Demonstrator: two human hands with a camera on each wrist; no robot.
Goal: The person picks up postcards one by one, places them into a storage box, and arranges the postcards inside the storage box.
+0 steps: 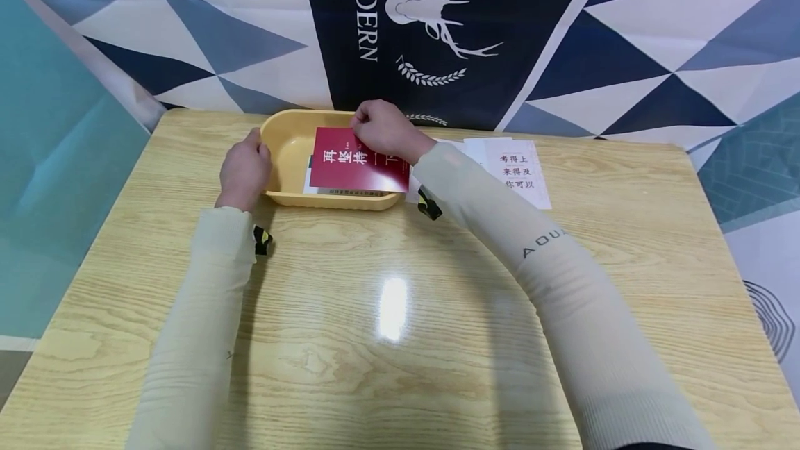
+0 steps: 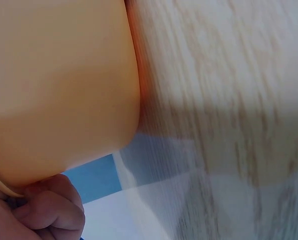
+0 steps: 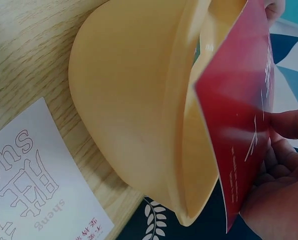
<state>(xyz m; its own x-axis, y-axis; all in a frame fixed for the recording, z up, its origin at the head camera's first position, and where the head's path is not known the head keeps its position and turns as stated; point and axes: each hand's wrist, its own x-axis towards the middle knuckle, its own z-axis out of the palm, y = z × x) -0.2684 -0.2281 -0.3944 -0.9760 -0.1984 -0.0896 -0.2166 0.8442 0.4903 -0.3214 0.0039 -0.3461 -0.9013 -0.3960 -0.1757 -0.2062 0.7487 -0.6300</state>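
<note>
A yellow plastic basin stands on the table at the wall side. My left hand grips its left end, the fingers curled at the rim in the left wrist view. Over the basin's right part, my right hand pinches a red card with white characters by its far edge, between thumb and fingers. The right wrist view shows the card tilted above the basin's opening. Beneath it lies a white printed card inside the basin, mostly hidden.
White printed cards lie on the table right of the basin, partly covered by my right sleeve. Close behind the basin rises a patterned wall covering with a deer head. The wooden table extends toward me.
</note>
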